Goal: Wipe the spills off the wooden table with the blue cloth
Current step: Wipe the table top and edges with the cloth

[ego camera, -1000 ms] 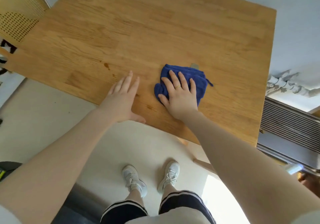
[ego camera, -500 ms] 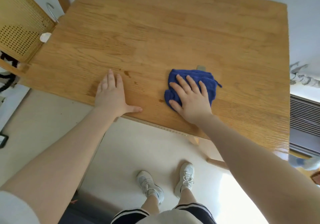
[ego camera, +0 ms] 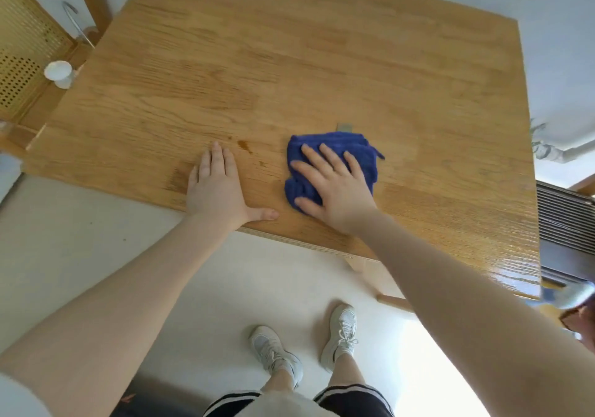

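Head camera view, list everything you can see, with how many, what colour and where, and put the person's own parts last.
Wooden table: one, light brown, fills the upper middle.
Blue cloth: one, dark blue, bunched on the table near its near edge, under the right hand.
Spills: a few small brown spots, on the table between the two hands.
Grey tag: one, at the cloth's far edge.
Cane chair: one, tan, far left.
White cup: one, beside the table's left edge.
Floor: pale, below the table.
Shoes: two, white, bottom middle.
Shorts: dark with white stripes, bottom edge.
Left hand: flat on the table.
Right hand: spread flat on the cloth.
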{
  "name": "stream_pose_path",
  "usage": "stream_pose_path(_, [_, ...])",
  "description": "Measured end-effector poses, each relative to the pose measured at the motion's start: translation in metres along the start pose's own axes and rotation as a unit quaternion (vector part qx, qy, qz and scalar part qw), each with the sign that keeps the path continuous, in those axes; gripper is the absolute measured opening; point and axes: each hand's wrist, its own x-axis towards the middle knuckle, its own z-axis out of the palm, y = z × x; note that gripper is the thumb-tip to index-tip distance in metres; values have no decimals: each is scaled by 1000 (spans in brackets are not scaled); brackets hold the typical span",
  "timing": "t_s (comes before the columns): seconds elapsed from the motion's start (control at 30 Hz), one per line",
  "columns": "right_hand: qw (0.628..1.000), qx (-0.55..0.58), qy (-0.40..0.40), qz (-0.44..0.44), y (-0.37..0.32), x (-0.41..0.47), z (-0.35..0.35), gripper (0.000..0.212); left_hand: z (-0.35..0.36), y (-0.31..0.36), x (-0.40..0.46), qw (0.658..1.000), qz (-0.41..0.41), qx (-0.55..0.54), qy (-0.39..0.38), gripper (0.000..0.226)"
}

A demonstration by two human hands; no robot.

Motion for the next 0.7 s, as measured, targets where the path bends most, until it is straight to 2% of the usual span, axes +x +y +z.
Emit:
stream_pose_path(0.13, [993, 23, -10, 118, -7, 47, -6, 63, 2, -2, -2, 1000, 8, -12, 7, 141])
stream_pose_path(0.2, [991, 25, 3, 129, -24, 42, -3, 64, 1, -5, -3, 1000, 26, -14, -1, 143])
stream_pose_path(0.27, [996, 17, 13, 84, -41, 20, 5, 64, -5, -16, -1, 998, 54, -26, -20, 139])
stream_pose_path(0.37, [1000, 5, 15, -11, -56, -8, 14, 61, -21, -39, 3, 993, 104, -37, -49, 117])
stream_pose_path(0.47, [999, -2, 17, -47, -43, 9, 11, 59, -28, -46, 10, 991, 127, -21, -45, 102])
stream_pose_path(0.6, [1000, 10, 18, 16, -31, 70, 1, 60, -13, -39, 11, 995, 97, 19, -23, 100])
stream_pose_path(0.7, [999, 18, 14, 48, -34, 99, -1, 60, -6, -41, 9, 1000, 16, 5, -18, 111])
